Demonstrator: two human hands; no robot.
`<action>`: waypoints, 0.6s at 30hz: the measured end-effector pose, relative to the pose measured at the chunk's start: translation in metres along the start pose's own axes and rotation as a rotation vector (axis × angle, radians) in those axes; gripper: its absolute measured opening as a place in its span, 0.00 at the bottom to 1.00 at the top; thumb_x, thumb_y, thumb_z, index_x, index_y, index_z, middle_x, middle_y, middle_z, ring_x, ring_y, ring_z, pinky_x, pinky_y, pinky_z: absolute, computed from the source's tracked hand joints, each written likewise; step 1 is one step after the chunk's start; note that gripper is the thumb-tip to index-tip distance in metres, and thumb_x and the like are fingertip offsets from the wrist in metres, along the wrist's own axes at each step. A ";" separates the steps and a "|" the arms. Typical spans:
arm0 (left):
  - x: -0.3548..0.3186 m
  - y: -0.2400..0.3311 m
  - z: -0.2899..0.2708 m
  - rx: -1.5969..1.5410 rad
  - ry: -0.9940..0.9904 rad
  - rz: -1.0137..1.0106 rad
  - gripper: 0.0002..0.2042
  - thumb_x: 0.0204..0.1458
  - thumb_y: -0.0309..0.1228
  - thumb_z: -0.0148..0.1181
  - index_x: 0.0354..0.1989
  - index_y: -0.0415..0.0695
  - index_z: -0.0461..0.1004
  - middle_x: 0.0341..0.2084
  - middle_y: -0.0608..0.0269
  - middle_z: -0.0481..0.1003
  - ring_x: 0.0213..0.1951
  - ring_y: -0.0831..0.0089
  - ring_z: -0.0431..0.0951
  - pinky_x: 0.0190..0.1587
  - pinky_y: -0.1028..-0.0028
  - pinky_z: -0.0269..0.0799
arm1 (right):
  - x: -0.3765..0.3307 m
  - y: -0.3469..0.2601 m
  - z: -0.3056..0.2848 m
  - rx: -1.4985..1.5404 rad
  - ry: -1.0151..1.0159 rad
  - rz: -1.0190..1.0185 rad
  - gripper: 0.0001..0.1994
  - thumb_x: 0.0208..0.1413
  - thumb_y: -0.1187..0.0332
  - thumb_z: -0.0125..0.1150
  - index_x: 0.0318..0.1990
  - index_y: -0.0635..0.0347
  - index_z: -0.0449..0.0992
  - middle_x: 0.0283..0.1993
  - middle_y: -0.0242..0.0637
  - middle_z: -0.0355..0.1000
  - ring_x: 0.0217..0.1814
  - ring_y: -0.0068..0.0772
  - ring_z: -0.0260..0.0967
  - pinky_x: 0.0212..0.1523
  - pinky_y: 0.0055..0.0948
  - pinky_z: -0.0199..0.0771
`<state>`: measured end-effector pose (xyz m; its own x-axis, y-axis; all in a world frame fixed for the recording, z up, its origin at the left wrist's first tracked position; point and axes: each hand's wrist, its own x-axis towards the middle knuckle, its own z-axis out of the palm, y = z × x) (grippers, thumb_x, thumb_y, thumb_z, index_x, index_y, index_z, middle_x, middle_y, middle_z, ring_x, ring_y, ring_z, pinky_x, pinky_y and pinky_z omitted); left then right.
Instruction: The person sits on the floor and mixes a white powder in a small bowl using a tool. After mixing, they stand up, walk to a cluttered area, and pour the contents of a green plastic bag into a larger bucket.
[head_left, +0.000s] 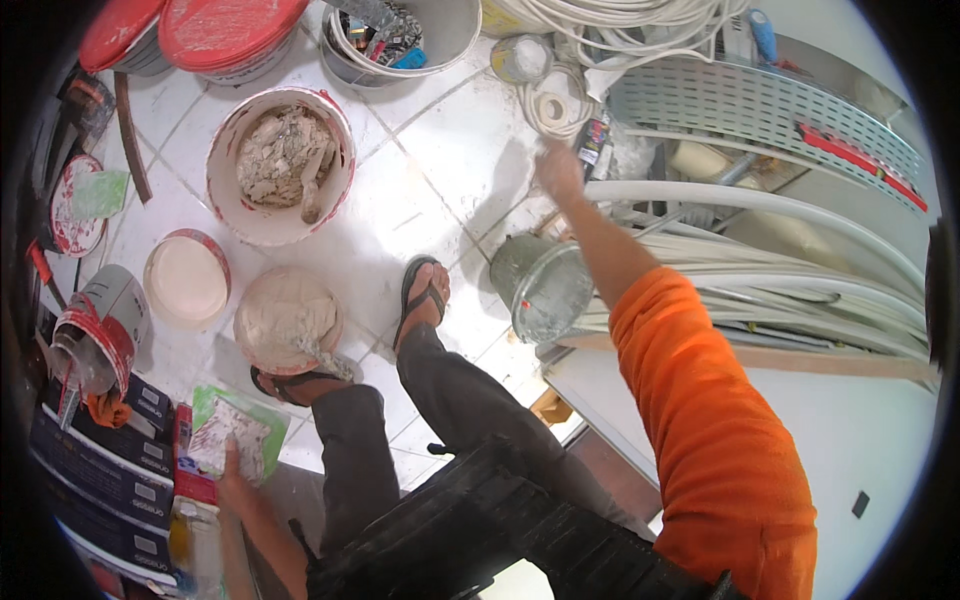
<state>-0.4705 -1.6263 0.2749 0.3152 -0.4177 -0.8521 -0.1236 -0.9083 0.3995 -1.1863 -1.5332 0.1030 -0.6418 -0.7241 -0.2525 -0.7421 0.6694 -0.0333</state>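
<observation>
At the lower left, my left hand (pixel 234 476) grips the near edge of a plaster-smeared green pad (pixel 243 437), beside stacked dark boxes (pixel 110 490). My right arm, in an orange sleeve, stretches far forward. My right hand (pixel 560 172) is smeared by motion, next to a dark tube-like package (pixel 594 142) and a white cable coil (pixel 553 108); its fingers cannot be made out. Nearer than that hand stands a grey bucket (pixel 540 288). Left of centre, a white bucket (pixel 228 215) contains lumpy plaster (pixel 275 160) and a tool with a dirty handle (pixel 312 198).
A plaster-covered round tub (pixel 288 312) and a pale round container (pixel 187 280) stand on the tiles. Red-lidded buckets (pixel 230 35) and a tool pail (pixel 460 35) line the far side. White pipes (pixel 780 225), a perforated tray (pixel 760 115) and a white panel (pixel 740 430) fill the right.
</observation>
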 end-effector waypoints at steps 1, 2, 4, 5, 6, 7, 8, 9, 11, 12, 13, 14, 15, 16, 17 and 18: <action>0.001 0.011 0.004 0.037 0.010 -0.006 0.26 0.62 0.34 0.63 0.64 0.31 0.68 0.55 0.50 0.76 0.52 0.60 0.80 0.56 0.62 0.76 | 0.037 0.021 0.011 -0.125 0.170 -0.076 0.16 0.52 0.67 0.63 0.50 0.57 0.79 0.48 0.49 0.78 0.54 0.53 0.76 0.54 0.48 0.77; -0.003 0.016 0.001 0.088 0.041 0.030 0.26 0.61 0.34 0.64 0.64 0.31 0.68 0.56 0.50 0.76 0.53 0.60 0.79 0.56 0.62 0.75 | 0.065 0.016 0.010 0.035 0.354 -0.248 0.13 0.51 0.69 0.63 0.46 0.55 0.80 0.44 0.48 0.79 0.53 0.53 0.76 0.51 0.45 0.79; -0.005 0.033 0.002 0.198 0.070 0.103 0.28 0.59 0.35 0.65 0.64 0.31 0.69 0.56 0.51 0.75 0.53 0.61 0.78 0.57 0.63 0.74 | 0.112 0.020 0.006 -0.220 0.031 0.146 0.10 0.56 0.69 0.56 0.42 0.54 0.82 0.40 0.39 0.81 0.52 0.45 0.79 0.51 0.45 0.80; -0.007 0.041 0.005 0.244 0.078 0.138 0.28 0.59 0.35 0.66 0.64 0.31 0.69 0.56 0.52 0.75 0.54 0.61 0.77 0.57 0.63 0.73 | 0.128 0.047 0.017 -0.350 -0.070 -0.010 0.10 0.56 0.69 0.56 0.42 0.54 0.82 0.40 0.39 0.81 0.52 0.45 0.79 0.52 0.46 0.80; -0.005 0.047 0.013 0.240 0.052 0.153 0.28 0.58 0.35 0.66 0.64 0.30 0.69 0.57 0.52 0.75 0.54 0.61 0.77 0.58 0.63 0.72 | 0.142 0.082 0.027 -0.489 -0.166 -0.171 0.10 0.57 0.68 0.55 0.41 0.55 0.82 0.40 0.38 0.81 0.51 0.44 0.79 0.53 0.47 0.80; 0.000 0.053 0.024 0.236 0.031 0.167 0.29 0.58 0.34 0.66 0.64 0.30 0.68 0.57 0.52 0.75 0.54 0.61 0.77 0.58 0.63 0.72 | 0.149 0.099 0.039 -0.623 -0.264 -0.337 0.10 0.58 0.68 0.55 0.41 0.55 0.83 0.40 0.38 0.81 0.51 0.43 0.79 0.53 0.48 0.80; -0.008 0.059 0.027 0.250 0.047 0.184 0.29 0.58 0.34 0.67 0.64 0.30 0.68 0.57 0.52 0.74 0.54 0.62 0.77 0.58 0.64 0.72 | 0.141 0.083 0.058 -0.434 -0.198 -0.366 0.10 0.58 0.67 0.55 0.40 0.55 0.83 0.40 0.39 0.81 0.50 0.44 0.79 0.53 0.48 0.79; -0.012 0.061 0.028 0.278 0.064 0.176 0.29 0.58 0.34 0.67 0.64 0.30 0.68 0.57 0.52 0.74 0.54 0.62 0.77 0.58 0.64 0.71 | 0.129 0.070 0.071 -0.244 -0.132 -0.381 0.10 0.58 0.67 0.56 0.39 0.56 0.83 0.39 0.39 0.81 0.49 0.44 0.79 0.52 0.49 0.79; -0.006 0.066 0.036 0.319 0.028 0.161 0.29 0.57 0.33 0.67 0.64 0.30 0.67 0.57 0.52 0.74 0.53 0.62 0.77 0.59 0.64 0.71 | 0.117 0.085 0.081 -0.157 0.043 -0.366 0.09 0.58 0.67 0.57 0.38 0.56 0.83 0.39 0.40 0.80 0.46 0.45 0.78 0.50 0.49 0.78; -0.003 0.066 0.044 0.281 0.002 0.160 0.29 0.56 0.32 0.68 0.64 0.30 0.68 0.56 0.53 0.75 0.53 0.62 0.77 0.58 0.64 0.71 | 0.117 0.097 0.081 -0.247 0.148 -0.357 0.08 0.58 0.67 0.57 0.37 0.55 0.83 0.39 0.40 0.80 0.45 0.46 0.78 0.49 0.47 0.78; 0.007 0.065 0.060 0.233 -0.048 0.139 0.29 0.56 0.31 0.68 0.64 0.30 0.68 0.56 0.54 0.75 0.53 0.62 0.77 0.58 0.64 0.71 | 0.116 0.124 0.070 -0.365 0.253 -0.331 0.08 0.57 0.67 0.58 0.36 0.55 0.83 0.38 0.41 0.80 0.43 0.46 0.77 0.47 0.46 0.78; -0.008 0.066 0.060 0.206 -0.002 0.124 0.29 0.56 0.31 0.68 0.64 0.30 0.68 0.56 0.54 0.75 0.53 0.61 0.77 0.58 0.64 0.71 | 0.096 0.078 0.067 -0.122 0.157 -0.145 0.11 0.59 0.65 0.57 0.40 0.58 0.83 0.42 0.44 0.80 0.48 0.47 0.77 0.51 0.43 0.76; -0.022 0.068 0.063 0.178 0.040 0.113 0.29 0.55 0.31 0.68 0.63 0.30 0.69 0.56 0.54 0.75 0.53 0.61 0.77 0.58 0.64 0.72 | 0.072 0.029 0.051 0.133 0.092 0.070 0.14 0.60 0.63 0.56 0.44 0.62 0.83 0.45 0.48 0.80 0.53 0.48 0.76 0.54 0.40 0.75; -0.030 0.074 0.072 0.139 -0.020 0.089 0.29 0.55 0.31 0.66 0.65 0.35 0.67 0.57 0.54 0.75 0.54 0.58 0.78 0.57 0.61 0.74 | 0.046 -0.012 0.004 0.325 0.094 0.299 0.17 0.62 0.61 0.55 0.47 0.65 0.83 0.48 0.51 0.80 0.57 0.48 0.76 0.58 0.37 0.73; -0.036 0.074 0.078 0.000 -0.195 0.022 0.31 0.54 0.29 0.66 0.67 0.35 0.65 0.59 0.53 0.74 0.56 0.58 0.77 0.59 0.60 0.73 | 0.012 -0.024 -0.002 0.675 0.004 0.296 0.17 0.63 0.61 0.55 0.49 0.65 0.82 0.51 0.50 0.78 0.59 0.47 0.74 0.59 0.38 0.72; -0.041 0.071 0.089 -0.139 -0.383 -0.057 0.33 0.53 0.28 0.66 0.68 0.35 0.63 0.60 0.52 0.73 0.58 0.58 0.76 0.62 0.59 0.71 | -0.020 -0.032 -0.003 1.070 -0.082 0.344 0.17 0.65 0.61 0.55 0.51 0.65 0.81 0.54 0.50 0.77 0.60 0.46 0.73 0.61 0.39 0.72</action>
<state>-0.5756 -1.6754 0.3078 -0.0587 -0.3679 -0.9280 0.0203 -0.9299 0.3673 -1.1498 -1.5405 0.1122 -0.7363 -0.4869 -0.4699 0.0445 0.6580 -0.7517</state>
